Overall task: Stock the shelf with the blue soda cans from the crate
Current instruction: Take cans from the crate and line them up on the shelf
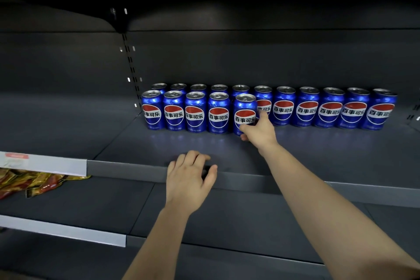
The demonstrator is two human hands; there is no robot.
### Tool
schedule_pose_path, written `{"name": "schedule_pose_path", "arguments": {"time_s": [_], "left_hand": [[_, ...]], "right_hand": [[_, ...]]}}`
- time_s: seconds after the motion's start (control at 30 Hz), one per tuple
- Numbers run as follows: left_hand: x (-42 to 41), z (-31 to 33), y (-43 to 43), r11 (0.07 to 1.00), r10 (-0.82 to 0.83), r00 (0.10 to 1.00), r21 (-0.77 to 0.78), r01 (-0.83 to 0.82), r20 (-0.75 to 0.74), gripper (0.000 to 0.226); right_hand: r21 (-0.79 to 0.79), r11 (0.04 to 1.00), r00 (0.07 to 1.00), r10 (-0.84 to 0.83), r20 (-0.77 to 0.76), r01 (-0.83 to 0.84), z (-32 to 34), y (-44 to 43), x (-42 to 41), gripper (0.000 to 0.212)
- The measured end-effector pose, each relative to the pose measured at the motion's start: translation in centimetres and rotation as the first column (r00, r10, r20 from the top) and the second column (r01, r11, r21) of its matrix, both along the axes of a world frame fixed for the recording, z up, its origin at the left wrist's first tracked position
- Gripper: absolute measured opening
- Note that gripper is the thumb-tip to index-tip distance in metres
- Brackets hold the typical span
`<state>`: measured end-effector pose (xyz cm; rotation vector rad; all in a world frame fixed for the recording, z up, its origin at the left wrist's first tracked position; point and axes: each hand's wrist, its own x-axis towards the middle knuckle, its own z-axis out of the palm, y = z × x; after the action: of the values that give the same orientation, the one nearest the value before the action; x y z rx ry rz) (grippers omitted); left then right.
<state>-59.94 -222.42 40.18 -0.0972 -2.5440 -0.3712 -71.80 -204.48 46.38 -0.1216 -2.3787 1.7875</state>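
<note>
Step in hand: one can is being placed, the fifth of the front row on the dark grey metal shelf (141,143).
Held can: a blue aluminium soda can (245,109) with a round red, white and blue logo stands upright. Whether its base is on the shelf or just above it cannot be told. It sits slightly forward of its neighbours.
Right hand: the right hand (261,132) reaches in and grips the can low on its right side, with the thumb up the wall and the fingers (244,130) curled round the front of the base.
Left hand: the left hand (188,179) rests on the shelf's front lip, its fingers relaxed over the edge and holding nothing.
Front row: four matching cans (195,112) stand side by side just left of the held can, logos facing out.
Back row: eleven cans (308,109) line the rear wall; the six on the right have nothing in front of them.
Crate: not in view.
Lower shelf: red and gold snack packets (29,183) lie at the far left, under a white price strip (43,163).
Progress: roughly midway, judging by the half-built front row.
Next move: probably push the can back level with its row, keep the logo forward, and release it without knocking the can behind. After that, the free spot to its right needs a fresh can from the crate.
</note>
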Motion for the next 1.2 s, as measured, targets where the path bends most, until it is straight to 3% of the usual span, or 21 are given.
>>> {"name": "schedule_pose_path", "arguments": {"time_s": [0.2, 0.47, 0.67, 0.73, 0.87, 1.03, 1.2], "left_hand": [[-0.2, -0.2, -0.1, 1.0, 0.011, 1.0, -0.004, -0.011, -0.007, 0.044], [-0.2, -0.2, 0.1, 1.0, 0.018, 1.0, 0.005, -0.018, -0.022, 0.04], [0.0, 0.3, -0.1, 1.0, 0.003, 1.0, -0.029, -0.002, 0.028, 0.052], [0.3, 0.7, -0.2, 0.999, -0.009, 0.995, -0.041, 0.013, 0.099, 0.056], [0.9, 2.0, -0.4, 0.996, -0.055, 0.97, -0.059, 0.071, 0.237, 0.041], [3.9, 1.8, -1.8, 0.995, -0.096, 0.982, 0.038, 0.091, 0.165, 0.041], [7.0, 0.5, -4.1, 0.971, -0.235, 0.936, 0.011, 0.24, 0.263, 0.053]], "right_hand": [[-0.03, 0.999, 0.999, -0.012, -0.038, 0.011, -0.5, -0.8, -0.7, 0.069], [-0.037, 0.999, 0.998, -0.025, -0.058, 0.023, -1.7, -0.2, -1.0, 0.048], [-0.032, 0.999, 1.0, 0.008, -0.017, -0.008, -1.5, -0.3, -0.3, 0.067], [0.017, 1.0, 1.0, 0.013, 0.002, -0.013, -1.3, -0.4, 0.5, 0.072], [0.161, 0.986, 0.999, -0.033, -0.029, 0.037, -0.9, -1.0, 2.6, 0.067], [0.286, 0.958, 0.997, 0.005, -0.079, 0.018, -1.0, -1.6, 6.6, 0.038], [0.469, 0.868, 0.976, -0.071, -0.207, 0.162, -1.9, -3.1, 11.7, 0.029]]}}
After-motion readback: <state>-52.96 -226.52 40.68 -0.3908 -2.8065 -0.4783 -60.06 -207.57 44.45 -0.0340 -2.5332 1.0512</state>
